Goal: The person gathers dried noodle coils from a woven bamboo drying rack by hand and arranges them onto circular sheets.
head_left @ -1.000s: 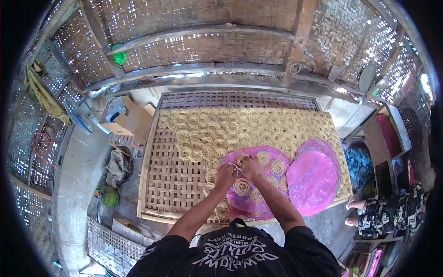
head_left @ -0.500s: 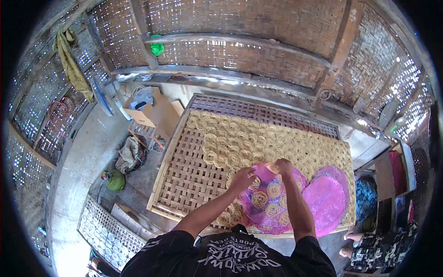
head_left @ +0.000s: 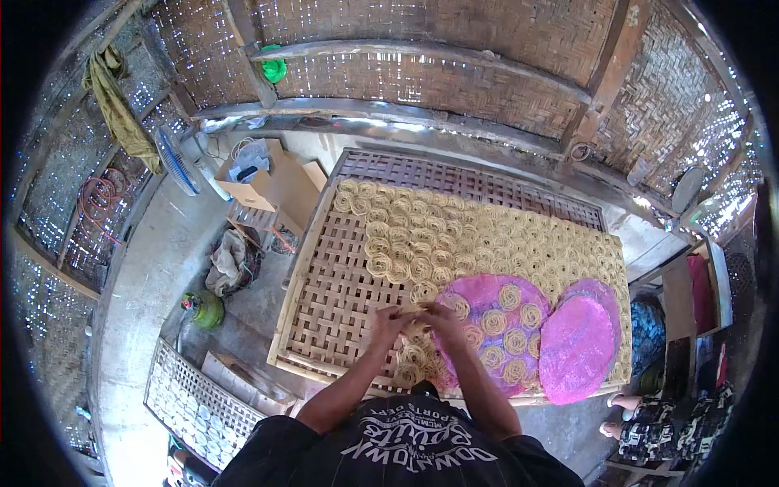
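Observation:
My left hand and my right hand are close together over the woven bamboo tray. Between their closed fingers is a pale yellow noodle nest, partly covered by them. Just right of my right hand lies a round pink mesh sheet with several noodle nests spread on it. A second pink mesh sheet rests farther right. Rows of noodle nests cover the tray's far and right parts, and a few more sit near my wrists.
Behind the tray stands another woven bamboo panel. To the left are a cardboard box, a green gas cylinder and a fan. A low rack with pale discs is at lower left. Another person's patterned trousers show at lower right.
Both hands have moved left, from above the pink mesh to the tray's bare weave beside it. A noodle nest is now between them, and the mesh sheet's near-upper edge lies flat.

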Motion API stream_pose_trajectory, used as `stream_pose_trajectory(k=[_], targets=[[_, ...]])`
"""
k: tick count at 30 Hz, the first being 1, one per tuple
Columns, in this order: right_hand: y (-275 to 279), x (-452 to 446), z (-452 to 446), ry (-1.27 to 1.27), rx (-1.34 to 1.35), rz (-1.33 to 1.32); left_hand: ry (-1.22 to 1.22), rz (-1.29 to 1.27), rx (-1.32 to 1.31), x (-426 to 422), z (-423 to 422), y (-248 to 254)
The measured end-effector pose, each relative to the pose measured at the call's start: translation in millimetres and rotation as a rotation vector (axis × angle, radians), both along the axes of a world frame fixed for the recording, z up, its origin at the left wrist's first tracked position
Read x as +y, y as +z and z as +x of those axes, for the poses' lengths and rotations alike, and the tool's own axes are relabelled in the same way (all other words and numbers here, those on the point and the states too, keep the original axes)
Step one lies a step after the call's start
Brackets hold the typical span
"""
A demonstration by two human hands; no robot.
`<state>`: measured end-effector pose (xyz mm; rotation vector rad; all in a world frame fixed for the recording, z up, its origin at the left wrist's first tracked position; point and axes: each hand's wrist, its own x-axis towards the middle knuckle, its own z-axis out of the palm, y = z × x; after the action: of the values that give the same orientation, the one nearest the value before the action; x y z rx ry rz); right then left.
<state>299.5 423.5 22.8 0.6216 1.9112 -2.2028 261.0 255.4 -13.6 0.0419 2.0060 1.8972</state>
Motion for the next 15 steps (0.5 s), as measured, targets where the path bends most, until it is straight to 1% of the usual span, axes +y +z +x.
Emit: stream_pose_trajectory(k=[2, 3, 4, 5, 6, 7, 8, 9, 10, 11, 12, 13, 14, 15], targets=[[-3, -15, 8, 0.059, -0.034, 0.025, 0.038, -0.092, 0.105, -18, 6, -31], [-10, -18, 8, 0.093, -0.046, 0.064, 0.06, -0.045, 0.113, -21, 12, -6], [-16, -21, 7, 0.128, -0.054, 0.104, 0.042, -0.148, 0.109, -24, 7, -2], [-20, -23, 3, 0.111, -0.086, 0.106, 0.022, -0.25, 0.107, -29, 2, 1], [-22, -22, -2, 0.114, -0.01, 0.273, 0.001, -0.354, 0.101, -33, -1, 2], [-24, -22, -8, 0.114, 0.065, 0.438, -0.036, -0.342, 0.06, -34, -9, 2], [-23, -24, -15, 0.11, 0.14, 0.602, 0.006, -0.249, 0.027, -32, -15, -3], [-12, -26, -20, 0.086, 0.137, 0.603, 0.047, -0.154, -0.004, -27, -22, -8], [-23, -27, -28, 0.068, 0.191, 0.655, 0.085, -0.056, -0.029, -24, -31, -11], [-45, -26, -43, 0.047, 0.246, 0.71, 0.036, -0.1, -0.021, -24, -40, -12], [-57, -27, -54, 0.023, 0.3, 0.764, 0.066, -0.163, 0.052, -22, -53, -27], [-53, -30, -59, 0.016, 0.286, 0.83, 0.092, -0.227, 0.12, -18, -67, -52], [-50, -33, -64, 0.009, 0.271, 0.895, 0.115, -0.289, 0.188, -13, -74, -64], [-45, -35, -69, 0.013, 0.234, 0.953, 0.184, -0.3, 0.167, -7, -76, -67]])
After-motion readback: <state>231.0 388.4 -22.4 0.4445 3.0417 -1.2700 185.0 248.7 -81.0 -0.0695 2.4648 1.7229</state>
